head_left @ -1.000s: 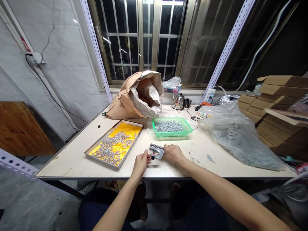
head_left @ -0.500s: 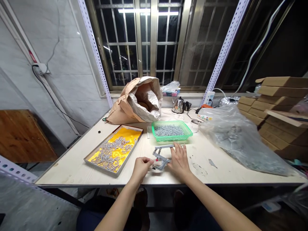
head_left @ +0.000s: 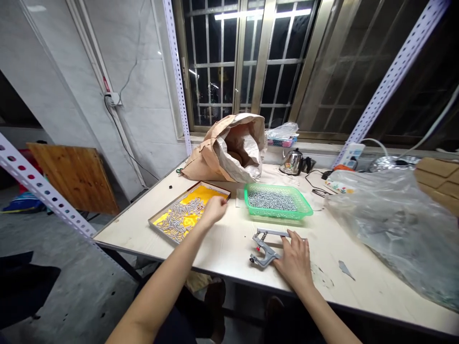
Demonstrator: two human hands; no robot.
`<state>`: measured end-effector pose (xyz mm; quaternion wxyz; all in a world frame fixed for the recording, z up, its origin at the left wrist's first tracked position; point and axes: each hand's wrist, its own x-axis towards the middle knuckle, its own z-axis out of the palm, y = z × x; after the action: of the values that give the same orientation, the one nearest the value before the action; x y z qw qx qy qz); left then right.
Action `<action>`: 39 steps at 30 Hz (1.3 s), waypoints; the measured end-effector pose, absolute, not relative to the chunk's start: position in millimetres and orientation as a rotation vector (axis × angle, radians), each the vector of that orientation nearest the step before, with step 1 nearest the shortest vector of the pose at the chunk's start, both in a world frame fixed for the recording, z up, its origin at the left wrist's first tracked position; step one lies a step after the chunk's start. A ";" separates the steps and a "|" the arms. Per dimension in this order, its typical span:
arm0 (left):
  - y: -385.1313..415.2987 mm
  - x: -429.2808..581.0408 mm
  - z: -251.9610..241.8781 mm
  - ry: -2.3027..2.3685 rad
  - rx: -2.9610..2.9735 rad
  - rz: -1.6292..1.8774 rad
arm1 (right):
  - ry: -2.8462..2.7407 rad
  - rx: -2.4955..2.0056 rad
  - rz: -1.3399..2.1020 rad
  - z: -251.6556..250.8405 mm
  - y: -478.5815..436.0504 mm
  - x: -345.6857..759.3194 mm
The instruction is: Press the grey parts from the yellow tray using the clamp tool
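Note:
My left hand [head_left: 215, 210] hovers over the right side of a shallow tray [head_left: 160, 232], its fingers pinched together; whatever they hold, if anything, is too small to see. On the tray's yellow lining lie many small silver metal pins [head_left: 175, 224], loosely heaped. My right hand [head_left: 297, 260] grips a grey metal snap-press pliers [head_left: 267, 253] lying on its side on the table, its jaws pointing left. The tool has a coiled spring and a small red part near the jaws. Behind it stands a green plastic basket [head_left: 279, 215] filled with similar small silver pieces.
A large open paper sack [head_left: 215, 153] lies behind the tray. Farther right are a metal kettle [head_left: 292, 162], cables and a clear plastic bag [head_left: 390, 229]. Cardboard boxes [head_left: 437, 179] are stacked at the right. A grey scrap [head_left: 346, 270] lies on the table [head_left: 229, 253].
My left hand has moved from the pliers' jaws to above the tray on the left. My right hand keeps hold of the pliers. The view has turned left.

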<state>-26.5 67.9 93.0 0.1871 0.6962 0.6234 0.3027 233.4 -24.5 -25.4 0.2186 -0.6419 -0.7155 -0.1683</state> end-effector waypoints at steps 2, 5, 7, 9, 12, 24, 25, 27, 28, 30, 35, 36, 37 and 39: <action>54.4 -70.0 82.7 1.927 1.980 0.481 | -1.978 -1.775 -0.438 -26.9 -22.8 231.6; 40.3 -108.6 68.0 1.991 1.934 0.299 | -1.986 -1.753 -0.428 -30.6 -19.3 229.6; 34.9 -115.5 60.7 2.004 1.914 0.290 | -2.000 -1.729 -0.448 -32.0 -17.9 229.6; 30.9 -113.4 57.6 2.008 1.910 0.287 | -2.010 -1.713 -0.484 -30.2 -18.4 230.5; 24.2 -99.6 60.0 2.003 1.903 0.593 | -2.021 -1.697 -0.547 -19.3 -22.1 230.5; -14.3 32.6 2.3 1.292 1.066 1.133 | -2.125 -1.708 -0.596 24.2 -21.8 212.1; -14.0 36.4 -2.5 1.284 1.056 1.137 | -2.128 -1.702 -0.599 24.2 -21.1 211.7; -13.3 40.7 -8.7 1.271 1.048 1.142 | -2.127 -1.699 -0.599 23.7 -19.9 210.8; -13.2 41.7 -10.4 1.270 1.058 1.145 | -2.123 -1.707 -0.594 23.3 -19.4 210.4; -13.7 42.6 -11.2 1.270 1.068 1.130 | -2.104 -1.736 -0.576 22.5 -18.7 209.4; -16.5 43.3 -6.8 1.267 1.055 1.071 | -2.058 -1.797 -0.545 20.7 -19.7 206.8; -16.6 43.3 -5.9 1.278 1.070 1.066 | -2.055 -1.808 -0.546 20.5 -20.2 206.1; -16.5 43.2 -4.9 1.292 1.093 1.057 | -2.053 -1.822 -0.547 20.3 -20.7 205.5; -15.8 42.2 -2.5 1.327 1.184 1.028 | -2.056 -1.850 -0.547 20.2 -21.6 204.4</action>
<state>42.2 -15.8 -2.5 0.5175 0.4933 0.5527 0.4282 204.4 -21.6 20.2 0.1606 -0.6476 -0.7198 -0.1916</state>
